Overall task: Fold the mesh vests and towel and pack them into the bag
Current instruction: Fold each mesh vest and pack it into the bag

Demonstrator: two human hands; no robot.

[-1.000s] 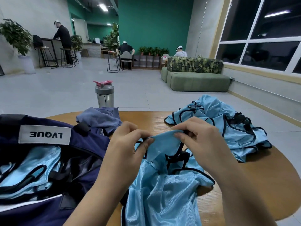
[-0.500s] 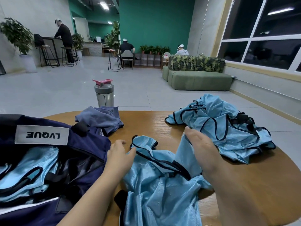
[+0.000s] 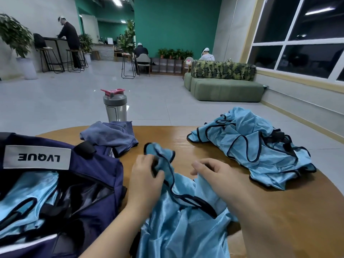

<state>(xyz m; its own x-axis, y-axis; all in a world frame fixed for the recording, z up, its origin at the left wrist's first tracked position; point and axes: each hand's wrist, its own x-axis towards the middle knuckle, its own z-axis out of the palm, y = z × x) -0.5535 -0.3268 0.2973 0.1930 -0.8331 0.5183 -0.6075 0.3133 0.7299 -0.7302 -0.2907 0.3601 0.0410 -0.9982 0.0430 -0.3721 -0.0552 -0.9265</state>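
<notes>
Since half a second ago: left hand (image 3: 147, 175) moved up onto the strap loop of the front mesh vest (image 3: 178, 216), fingers now curled round the black-trimmed edge. Right hand (image 3: 214, 175) dropped lower onto the same vest, fingers bent, apparently pinching fabric; grip partly hidden. Vest draped over the near tabletop (image 3: 290, 207) edge. Unfolded vest pile (image 3: 255, 146) far right. Towel (image 3: 111, 136) bunched beside the open navy bag (image 3: 89, 175), folded blue vests already inside. Shaker bottle (image 3: 115, 107) behind towel.
</notes>
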